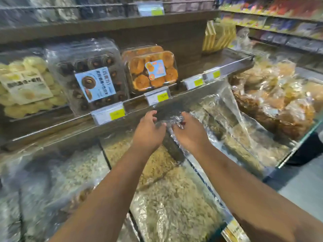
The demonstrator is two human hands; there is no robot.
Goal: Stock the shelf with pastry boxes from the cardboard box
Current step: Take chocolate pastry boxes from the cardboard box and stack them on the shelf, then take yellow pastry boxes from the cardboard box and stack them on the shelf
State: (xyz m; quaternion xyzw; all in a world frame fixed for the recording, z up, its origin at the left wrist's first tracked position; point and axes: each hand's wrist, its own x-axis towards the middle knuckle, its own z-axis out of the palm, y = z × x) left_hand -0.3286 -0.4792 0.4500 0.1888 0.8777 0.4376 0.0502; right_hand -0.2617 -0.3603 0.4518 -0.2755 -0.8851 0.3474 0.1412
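My left hand [148,128] and my right hand [190,131] are close together below the shelf's front rail [174,95]. Between them is a crinkled clear plastic wrap [222,102] that rises up and to the right. My right fingers pinch its bunched edge, and my left fingers curl at its other edge. On the shelf stand three clear pastry boxes: pale cookies [26,84] at the left, chocolate cookies [87,75] in the middle, orange pastries [152,69] to the right. The shelf is bare to the right of the orange box. No cardboard box is in view.
Price tags [108,115] clip along the rail. Below my arms lie bins of bagged crumbly snacks [174,189] with a dark divider between them. Bagged brown pastries [279,95] pile up at the right. Yellow packs [218,35] stand at the shelf's far end, with more stocked shelves behind.
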